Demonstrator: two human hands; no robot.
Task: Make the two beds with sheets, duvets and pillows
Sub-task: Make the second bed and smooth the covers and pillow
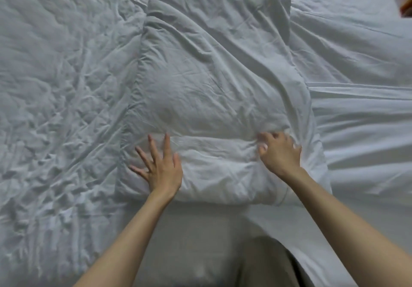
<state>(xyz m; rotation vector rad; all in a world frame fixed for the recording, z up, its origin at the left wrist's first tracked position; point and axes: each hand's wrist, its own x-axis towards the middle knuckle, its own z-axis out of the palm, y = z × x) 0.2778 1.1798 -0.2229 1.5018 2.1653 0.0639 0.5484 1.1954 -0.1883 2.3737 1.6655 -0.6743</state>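
Right of the crumpled duvet (55, 108), the left hand (160, 166) is pressing flat, fingers spread, on the near edge of the pillow (211, 74), likely pinning it while the right hand (279, 150) is gripping its bunched corner in curled fingers beside the sheet (361, 112).

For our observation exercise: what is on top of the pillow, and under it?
On the pillow: the left hand pressing flat, the right hand gripping its cover. A white sheet shows beside it; directly underneath is hidden.
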